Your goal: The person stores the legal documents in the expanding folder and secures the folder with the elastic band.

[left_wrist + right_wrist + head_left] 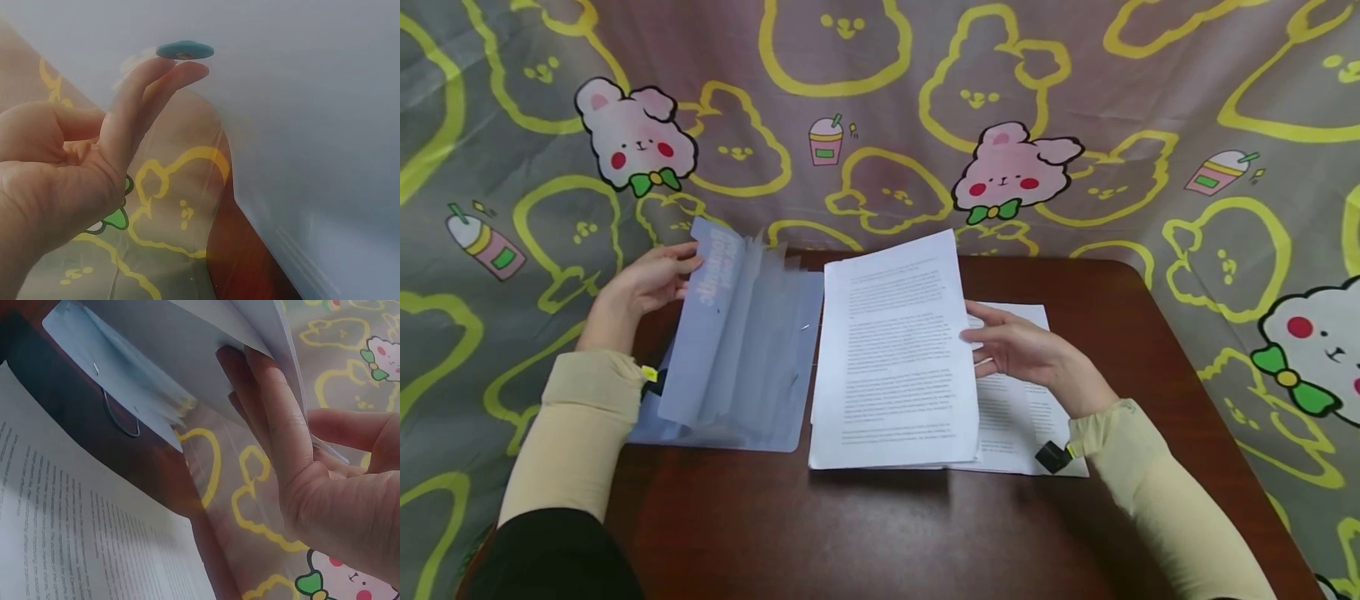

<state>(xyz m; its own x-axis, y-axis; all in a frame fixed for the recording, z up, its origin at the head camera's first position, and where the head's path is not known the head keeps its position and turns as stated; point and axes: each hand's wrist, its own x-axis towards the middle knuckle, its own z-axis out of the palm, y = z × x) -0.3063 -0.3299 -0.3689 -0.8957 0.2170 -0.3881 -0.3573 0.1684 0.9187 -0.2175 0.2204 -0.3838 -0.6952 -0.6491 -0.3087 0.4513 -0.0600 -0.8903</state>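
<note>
Across a dark reddish-brown, wood-look tabletop, glossy near the front and rounded at the far right corner, I've got someone's two bare hands in my head feed. Grey fabric hangs behind and along both sides, printed with yellow cartoon outlines, pink-cheeked white rabbit heads and little pink drink cups, so that's all the room I can see from my end.

Over on the left sits a translucent blue plastic folder, cover lifted and inner leaves fanned. The left grip is pinching that cover by its edge, and the left wrist feed shows a teal round button right by the fingertips. The right grip has a stack of white printed sheets between thumb and fingers, tilted up just beside the folder. More white printed pages lie flat on the tabletop, partly under that stack. Cream sleeves on both forearms, btw.
</note>
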